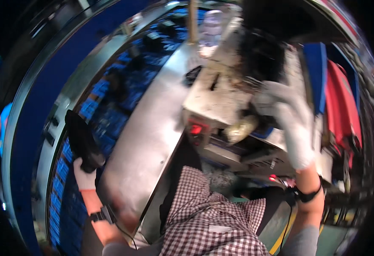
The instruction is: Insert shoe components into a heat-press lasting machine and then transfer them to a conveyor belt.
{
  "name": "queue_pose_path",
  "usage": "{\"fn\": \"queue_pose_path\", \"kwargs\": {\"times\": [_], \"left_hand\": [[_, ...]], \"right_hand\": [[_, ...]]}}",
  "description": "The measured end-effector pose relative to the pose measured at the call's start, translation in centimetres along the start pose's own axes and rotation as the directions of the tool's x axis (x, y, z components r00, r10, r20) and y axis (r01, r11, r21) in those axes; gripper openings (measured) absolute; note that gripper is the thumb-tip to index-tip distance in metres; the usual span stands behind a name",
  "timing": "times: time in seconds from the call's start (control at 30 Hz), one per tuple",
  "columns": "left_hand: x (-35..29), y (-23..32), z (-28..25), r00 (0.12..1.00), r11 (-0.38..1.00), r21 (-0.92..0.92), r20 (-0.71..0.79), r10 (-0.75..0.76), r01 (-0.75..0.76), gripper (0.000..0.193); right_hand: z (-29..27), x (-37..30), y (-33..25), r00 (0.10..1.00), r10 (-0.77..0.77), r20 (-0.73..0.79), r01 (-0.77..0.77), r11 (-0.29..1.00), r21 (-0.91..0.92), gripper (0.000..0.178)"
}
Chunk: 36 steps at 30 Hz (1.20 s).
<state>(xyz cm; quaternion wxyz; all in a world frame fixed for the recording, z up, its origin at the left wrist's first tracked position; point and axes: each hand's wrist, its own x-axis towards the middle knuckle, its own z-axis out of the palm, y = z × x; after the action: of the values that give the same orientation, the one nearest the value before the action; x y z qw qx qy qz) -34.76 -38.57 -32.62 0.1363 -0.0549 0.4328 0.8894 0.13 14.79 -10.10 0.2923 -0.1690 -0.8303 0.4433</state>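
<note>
My left hand (84, 174), in a white glove, grips a black shoe (83, 138) at its lower end. The shoe is tilted, its narrow end pointing up and away over the blue conveyor (114, 91). My right hand (283, 109), also in a white glove, is above the right side of a worn, pale machine (216, 91). Its fingers look bent but are smeared by motion, and whether they hold anything is unclear. Just left of that hand sits a shiny yellowish piece (242, 129). Beyond it a dark, blurred mass (261, 55) hides part of the machine top.
A bare metal shelf (140, 136) runs between conveyor and machine. A red-lit switch (196, 129) glows on the machine's front. Behind stands a clear bottle (211, 27). At right are a blue panel (315, 74) and red cloth-like material (341, 106). Another person (3, 123) is at far left.
</note>
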Motion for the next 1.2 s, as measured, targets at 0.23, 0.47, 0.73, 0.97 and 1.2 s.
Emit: {"fn": "queue_pose_path", "kwargs": {"times": [0.23,0.47,0.73,0.97,1.2], "left_hand": [[-2.8,-9.8,31.7,0.608,0.911,0.083,0.72,-0.335,0.403,0.082],[-6.7,-13.6,47.8,0.344,0.926,0.374,0.864,-0.368,0.051,0.075],[-8.3,-7.6,55.1,0.295,0.776,0.004,0.926,0.235,-0.631,0.094],[-5.8,-8.3,63.1,-0.022,0.299,-0.267,0.779,0.627,-0.916,0.072],[-10.1,-3.4,73.5,-0.321,0.527,-0.289,0.946,0.032,-0.799,0.056]], "right_hand": [[4.1,5.5,1.0,0.884,-0.004,0.467,-0.056,0.992,0.116,0.091],[0.7,8.3,0.2,0.979,0.13,0.156,-0.201,0.735,0.647,0.07],[-8.3,17.0,13.7,0.93,0.298,-0.213,-0.262,0.948,0.182,0.089],[-3.7,19.4,10.6,0.895,0.399,-0.199,-0.398,0.514,-0.76,0.095],[-6.6,17.2,13.8,0.944,0.325,-0.06,-0.293,0.74,-0.605,0.092]]}}
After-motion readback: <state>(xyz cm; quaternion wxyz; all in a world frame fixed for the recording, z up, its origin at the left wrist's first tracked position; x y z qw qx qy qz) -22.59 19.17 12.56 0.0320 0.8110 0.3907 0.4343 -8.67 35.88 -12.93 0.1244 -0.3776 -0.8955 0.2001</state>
